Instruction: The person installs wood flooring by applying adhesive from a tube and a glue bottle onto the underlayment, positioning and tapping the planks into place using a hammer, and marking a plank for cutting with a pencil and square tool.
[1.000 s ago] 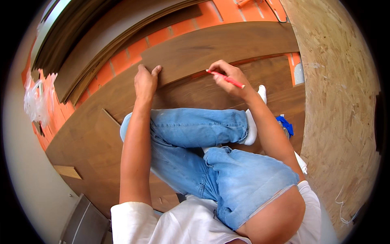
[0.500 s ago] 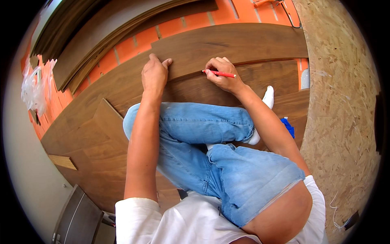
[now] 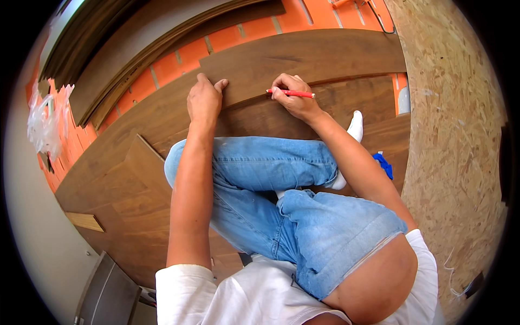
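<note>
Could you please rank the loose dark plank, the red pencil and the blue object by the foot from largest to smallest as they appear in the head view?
1. loose dark plank
2. red pencil
3. blue object, though it is partly hidden by the arm, so this last placing is unsure.

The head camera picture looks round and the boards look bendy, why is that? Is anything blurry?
In the head view, the fisheye lens curves the brown floor plank toward the black rim; it is not really bent. Daylight is bright and even, with soft shadows under the left hand and the right hand holding the red pencil. Everything looks sharp.
</note>
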`<state>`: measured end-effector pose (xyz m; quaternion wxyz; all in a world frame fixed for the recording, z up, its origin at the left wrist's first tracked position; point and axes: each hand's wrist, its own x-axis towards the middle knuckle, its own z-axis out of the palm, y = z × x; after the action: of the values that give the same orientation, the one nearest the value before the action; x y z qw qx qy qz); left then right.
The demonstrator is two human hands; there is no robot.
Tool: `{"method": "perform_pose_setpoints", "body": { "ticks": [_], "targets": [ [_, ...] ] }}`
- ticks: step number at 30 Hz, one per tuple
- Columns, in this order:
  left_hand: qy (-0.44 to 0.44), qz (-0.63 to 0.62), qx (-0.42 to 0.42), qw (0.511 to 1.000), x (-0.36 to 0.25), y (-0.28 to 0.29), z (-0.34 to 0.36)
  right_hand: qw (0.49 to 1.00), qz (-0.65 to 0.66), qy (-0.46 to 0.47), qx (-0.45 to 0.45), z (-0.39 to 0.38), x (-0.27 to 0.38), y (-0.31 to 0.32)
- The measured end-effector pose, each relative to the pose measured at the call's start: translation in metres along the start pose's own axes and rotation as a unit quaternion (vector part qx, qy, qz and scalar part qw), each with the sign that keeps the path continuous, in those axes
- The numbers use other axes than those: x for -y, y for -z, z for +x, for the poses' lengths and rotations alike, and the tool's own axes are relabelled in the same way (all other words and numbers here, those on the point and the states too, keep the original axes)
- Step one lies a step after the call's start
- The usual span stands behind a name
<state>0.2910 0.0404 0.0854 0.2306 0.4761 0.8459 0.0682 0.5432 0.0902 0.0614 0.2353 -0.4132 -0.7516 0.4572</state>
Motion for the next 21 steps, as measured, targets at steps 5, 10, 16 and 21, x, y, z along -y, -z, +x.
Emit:
{"method": "perform_pose_setpoints", "body": {
  "ticks": [5, 10, 16, 21],
  "targets": [
    [-0.003, 0.002, -0.001, 1.000, 0.002, 0.000, 0.000, 0.999, 0.019, -0.037, -0.002, -0.002, 0.001, -0.003],
    [-0.009, 0.019, -0.017, 1.000, 0.006, -0.010, 0.004, 1.000, -0.009, 0.001, 0.012, 0.001, -0.003, 0.000],
    [-0.030, 0.084, 0.017, 0.996, 0.021, -0.016, 0.015, 0.977, 0.163, -0.072, -0.118, -0.019, 0.024, 0.006],
    [-0.092, 0.127, -0.044, 0.987, 0.045, -0.007, 0.024, 0.965, 0.197, -0.066, -0.159, -0.124, 0.037, 0.057]
  ]
}}
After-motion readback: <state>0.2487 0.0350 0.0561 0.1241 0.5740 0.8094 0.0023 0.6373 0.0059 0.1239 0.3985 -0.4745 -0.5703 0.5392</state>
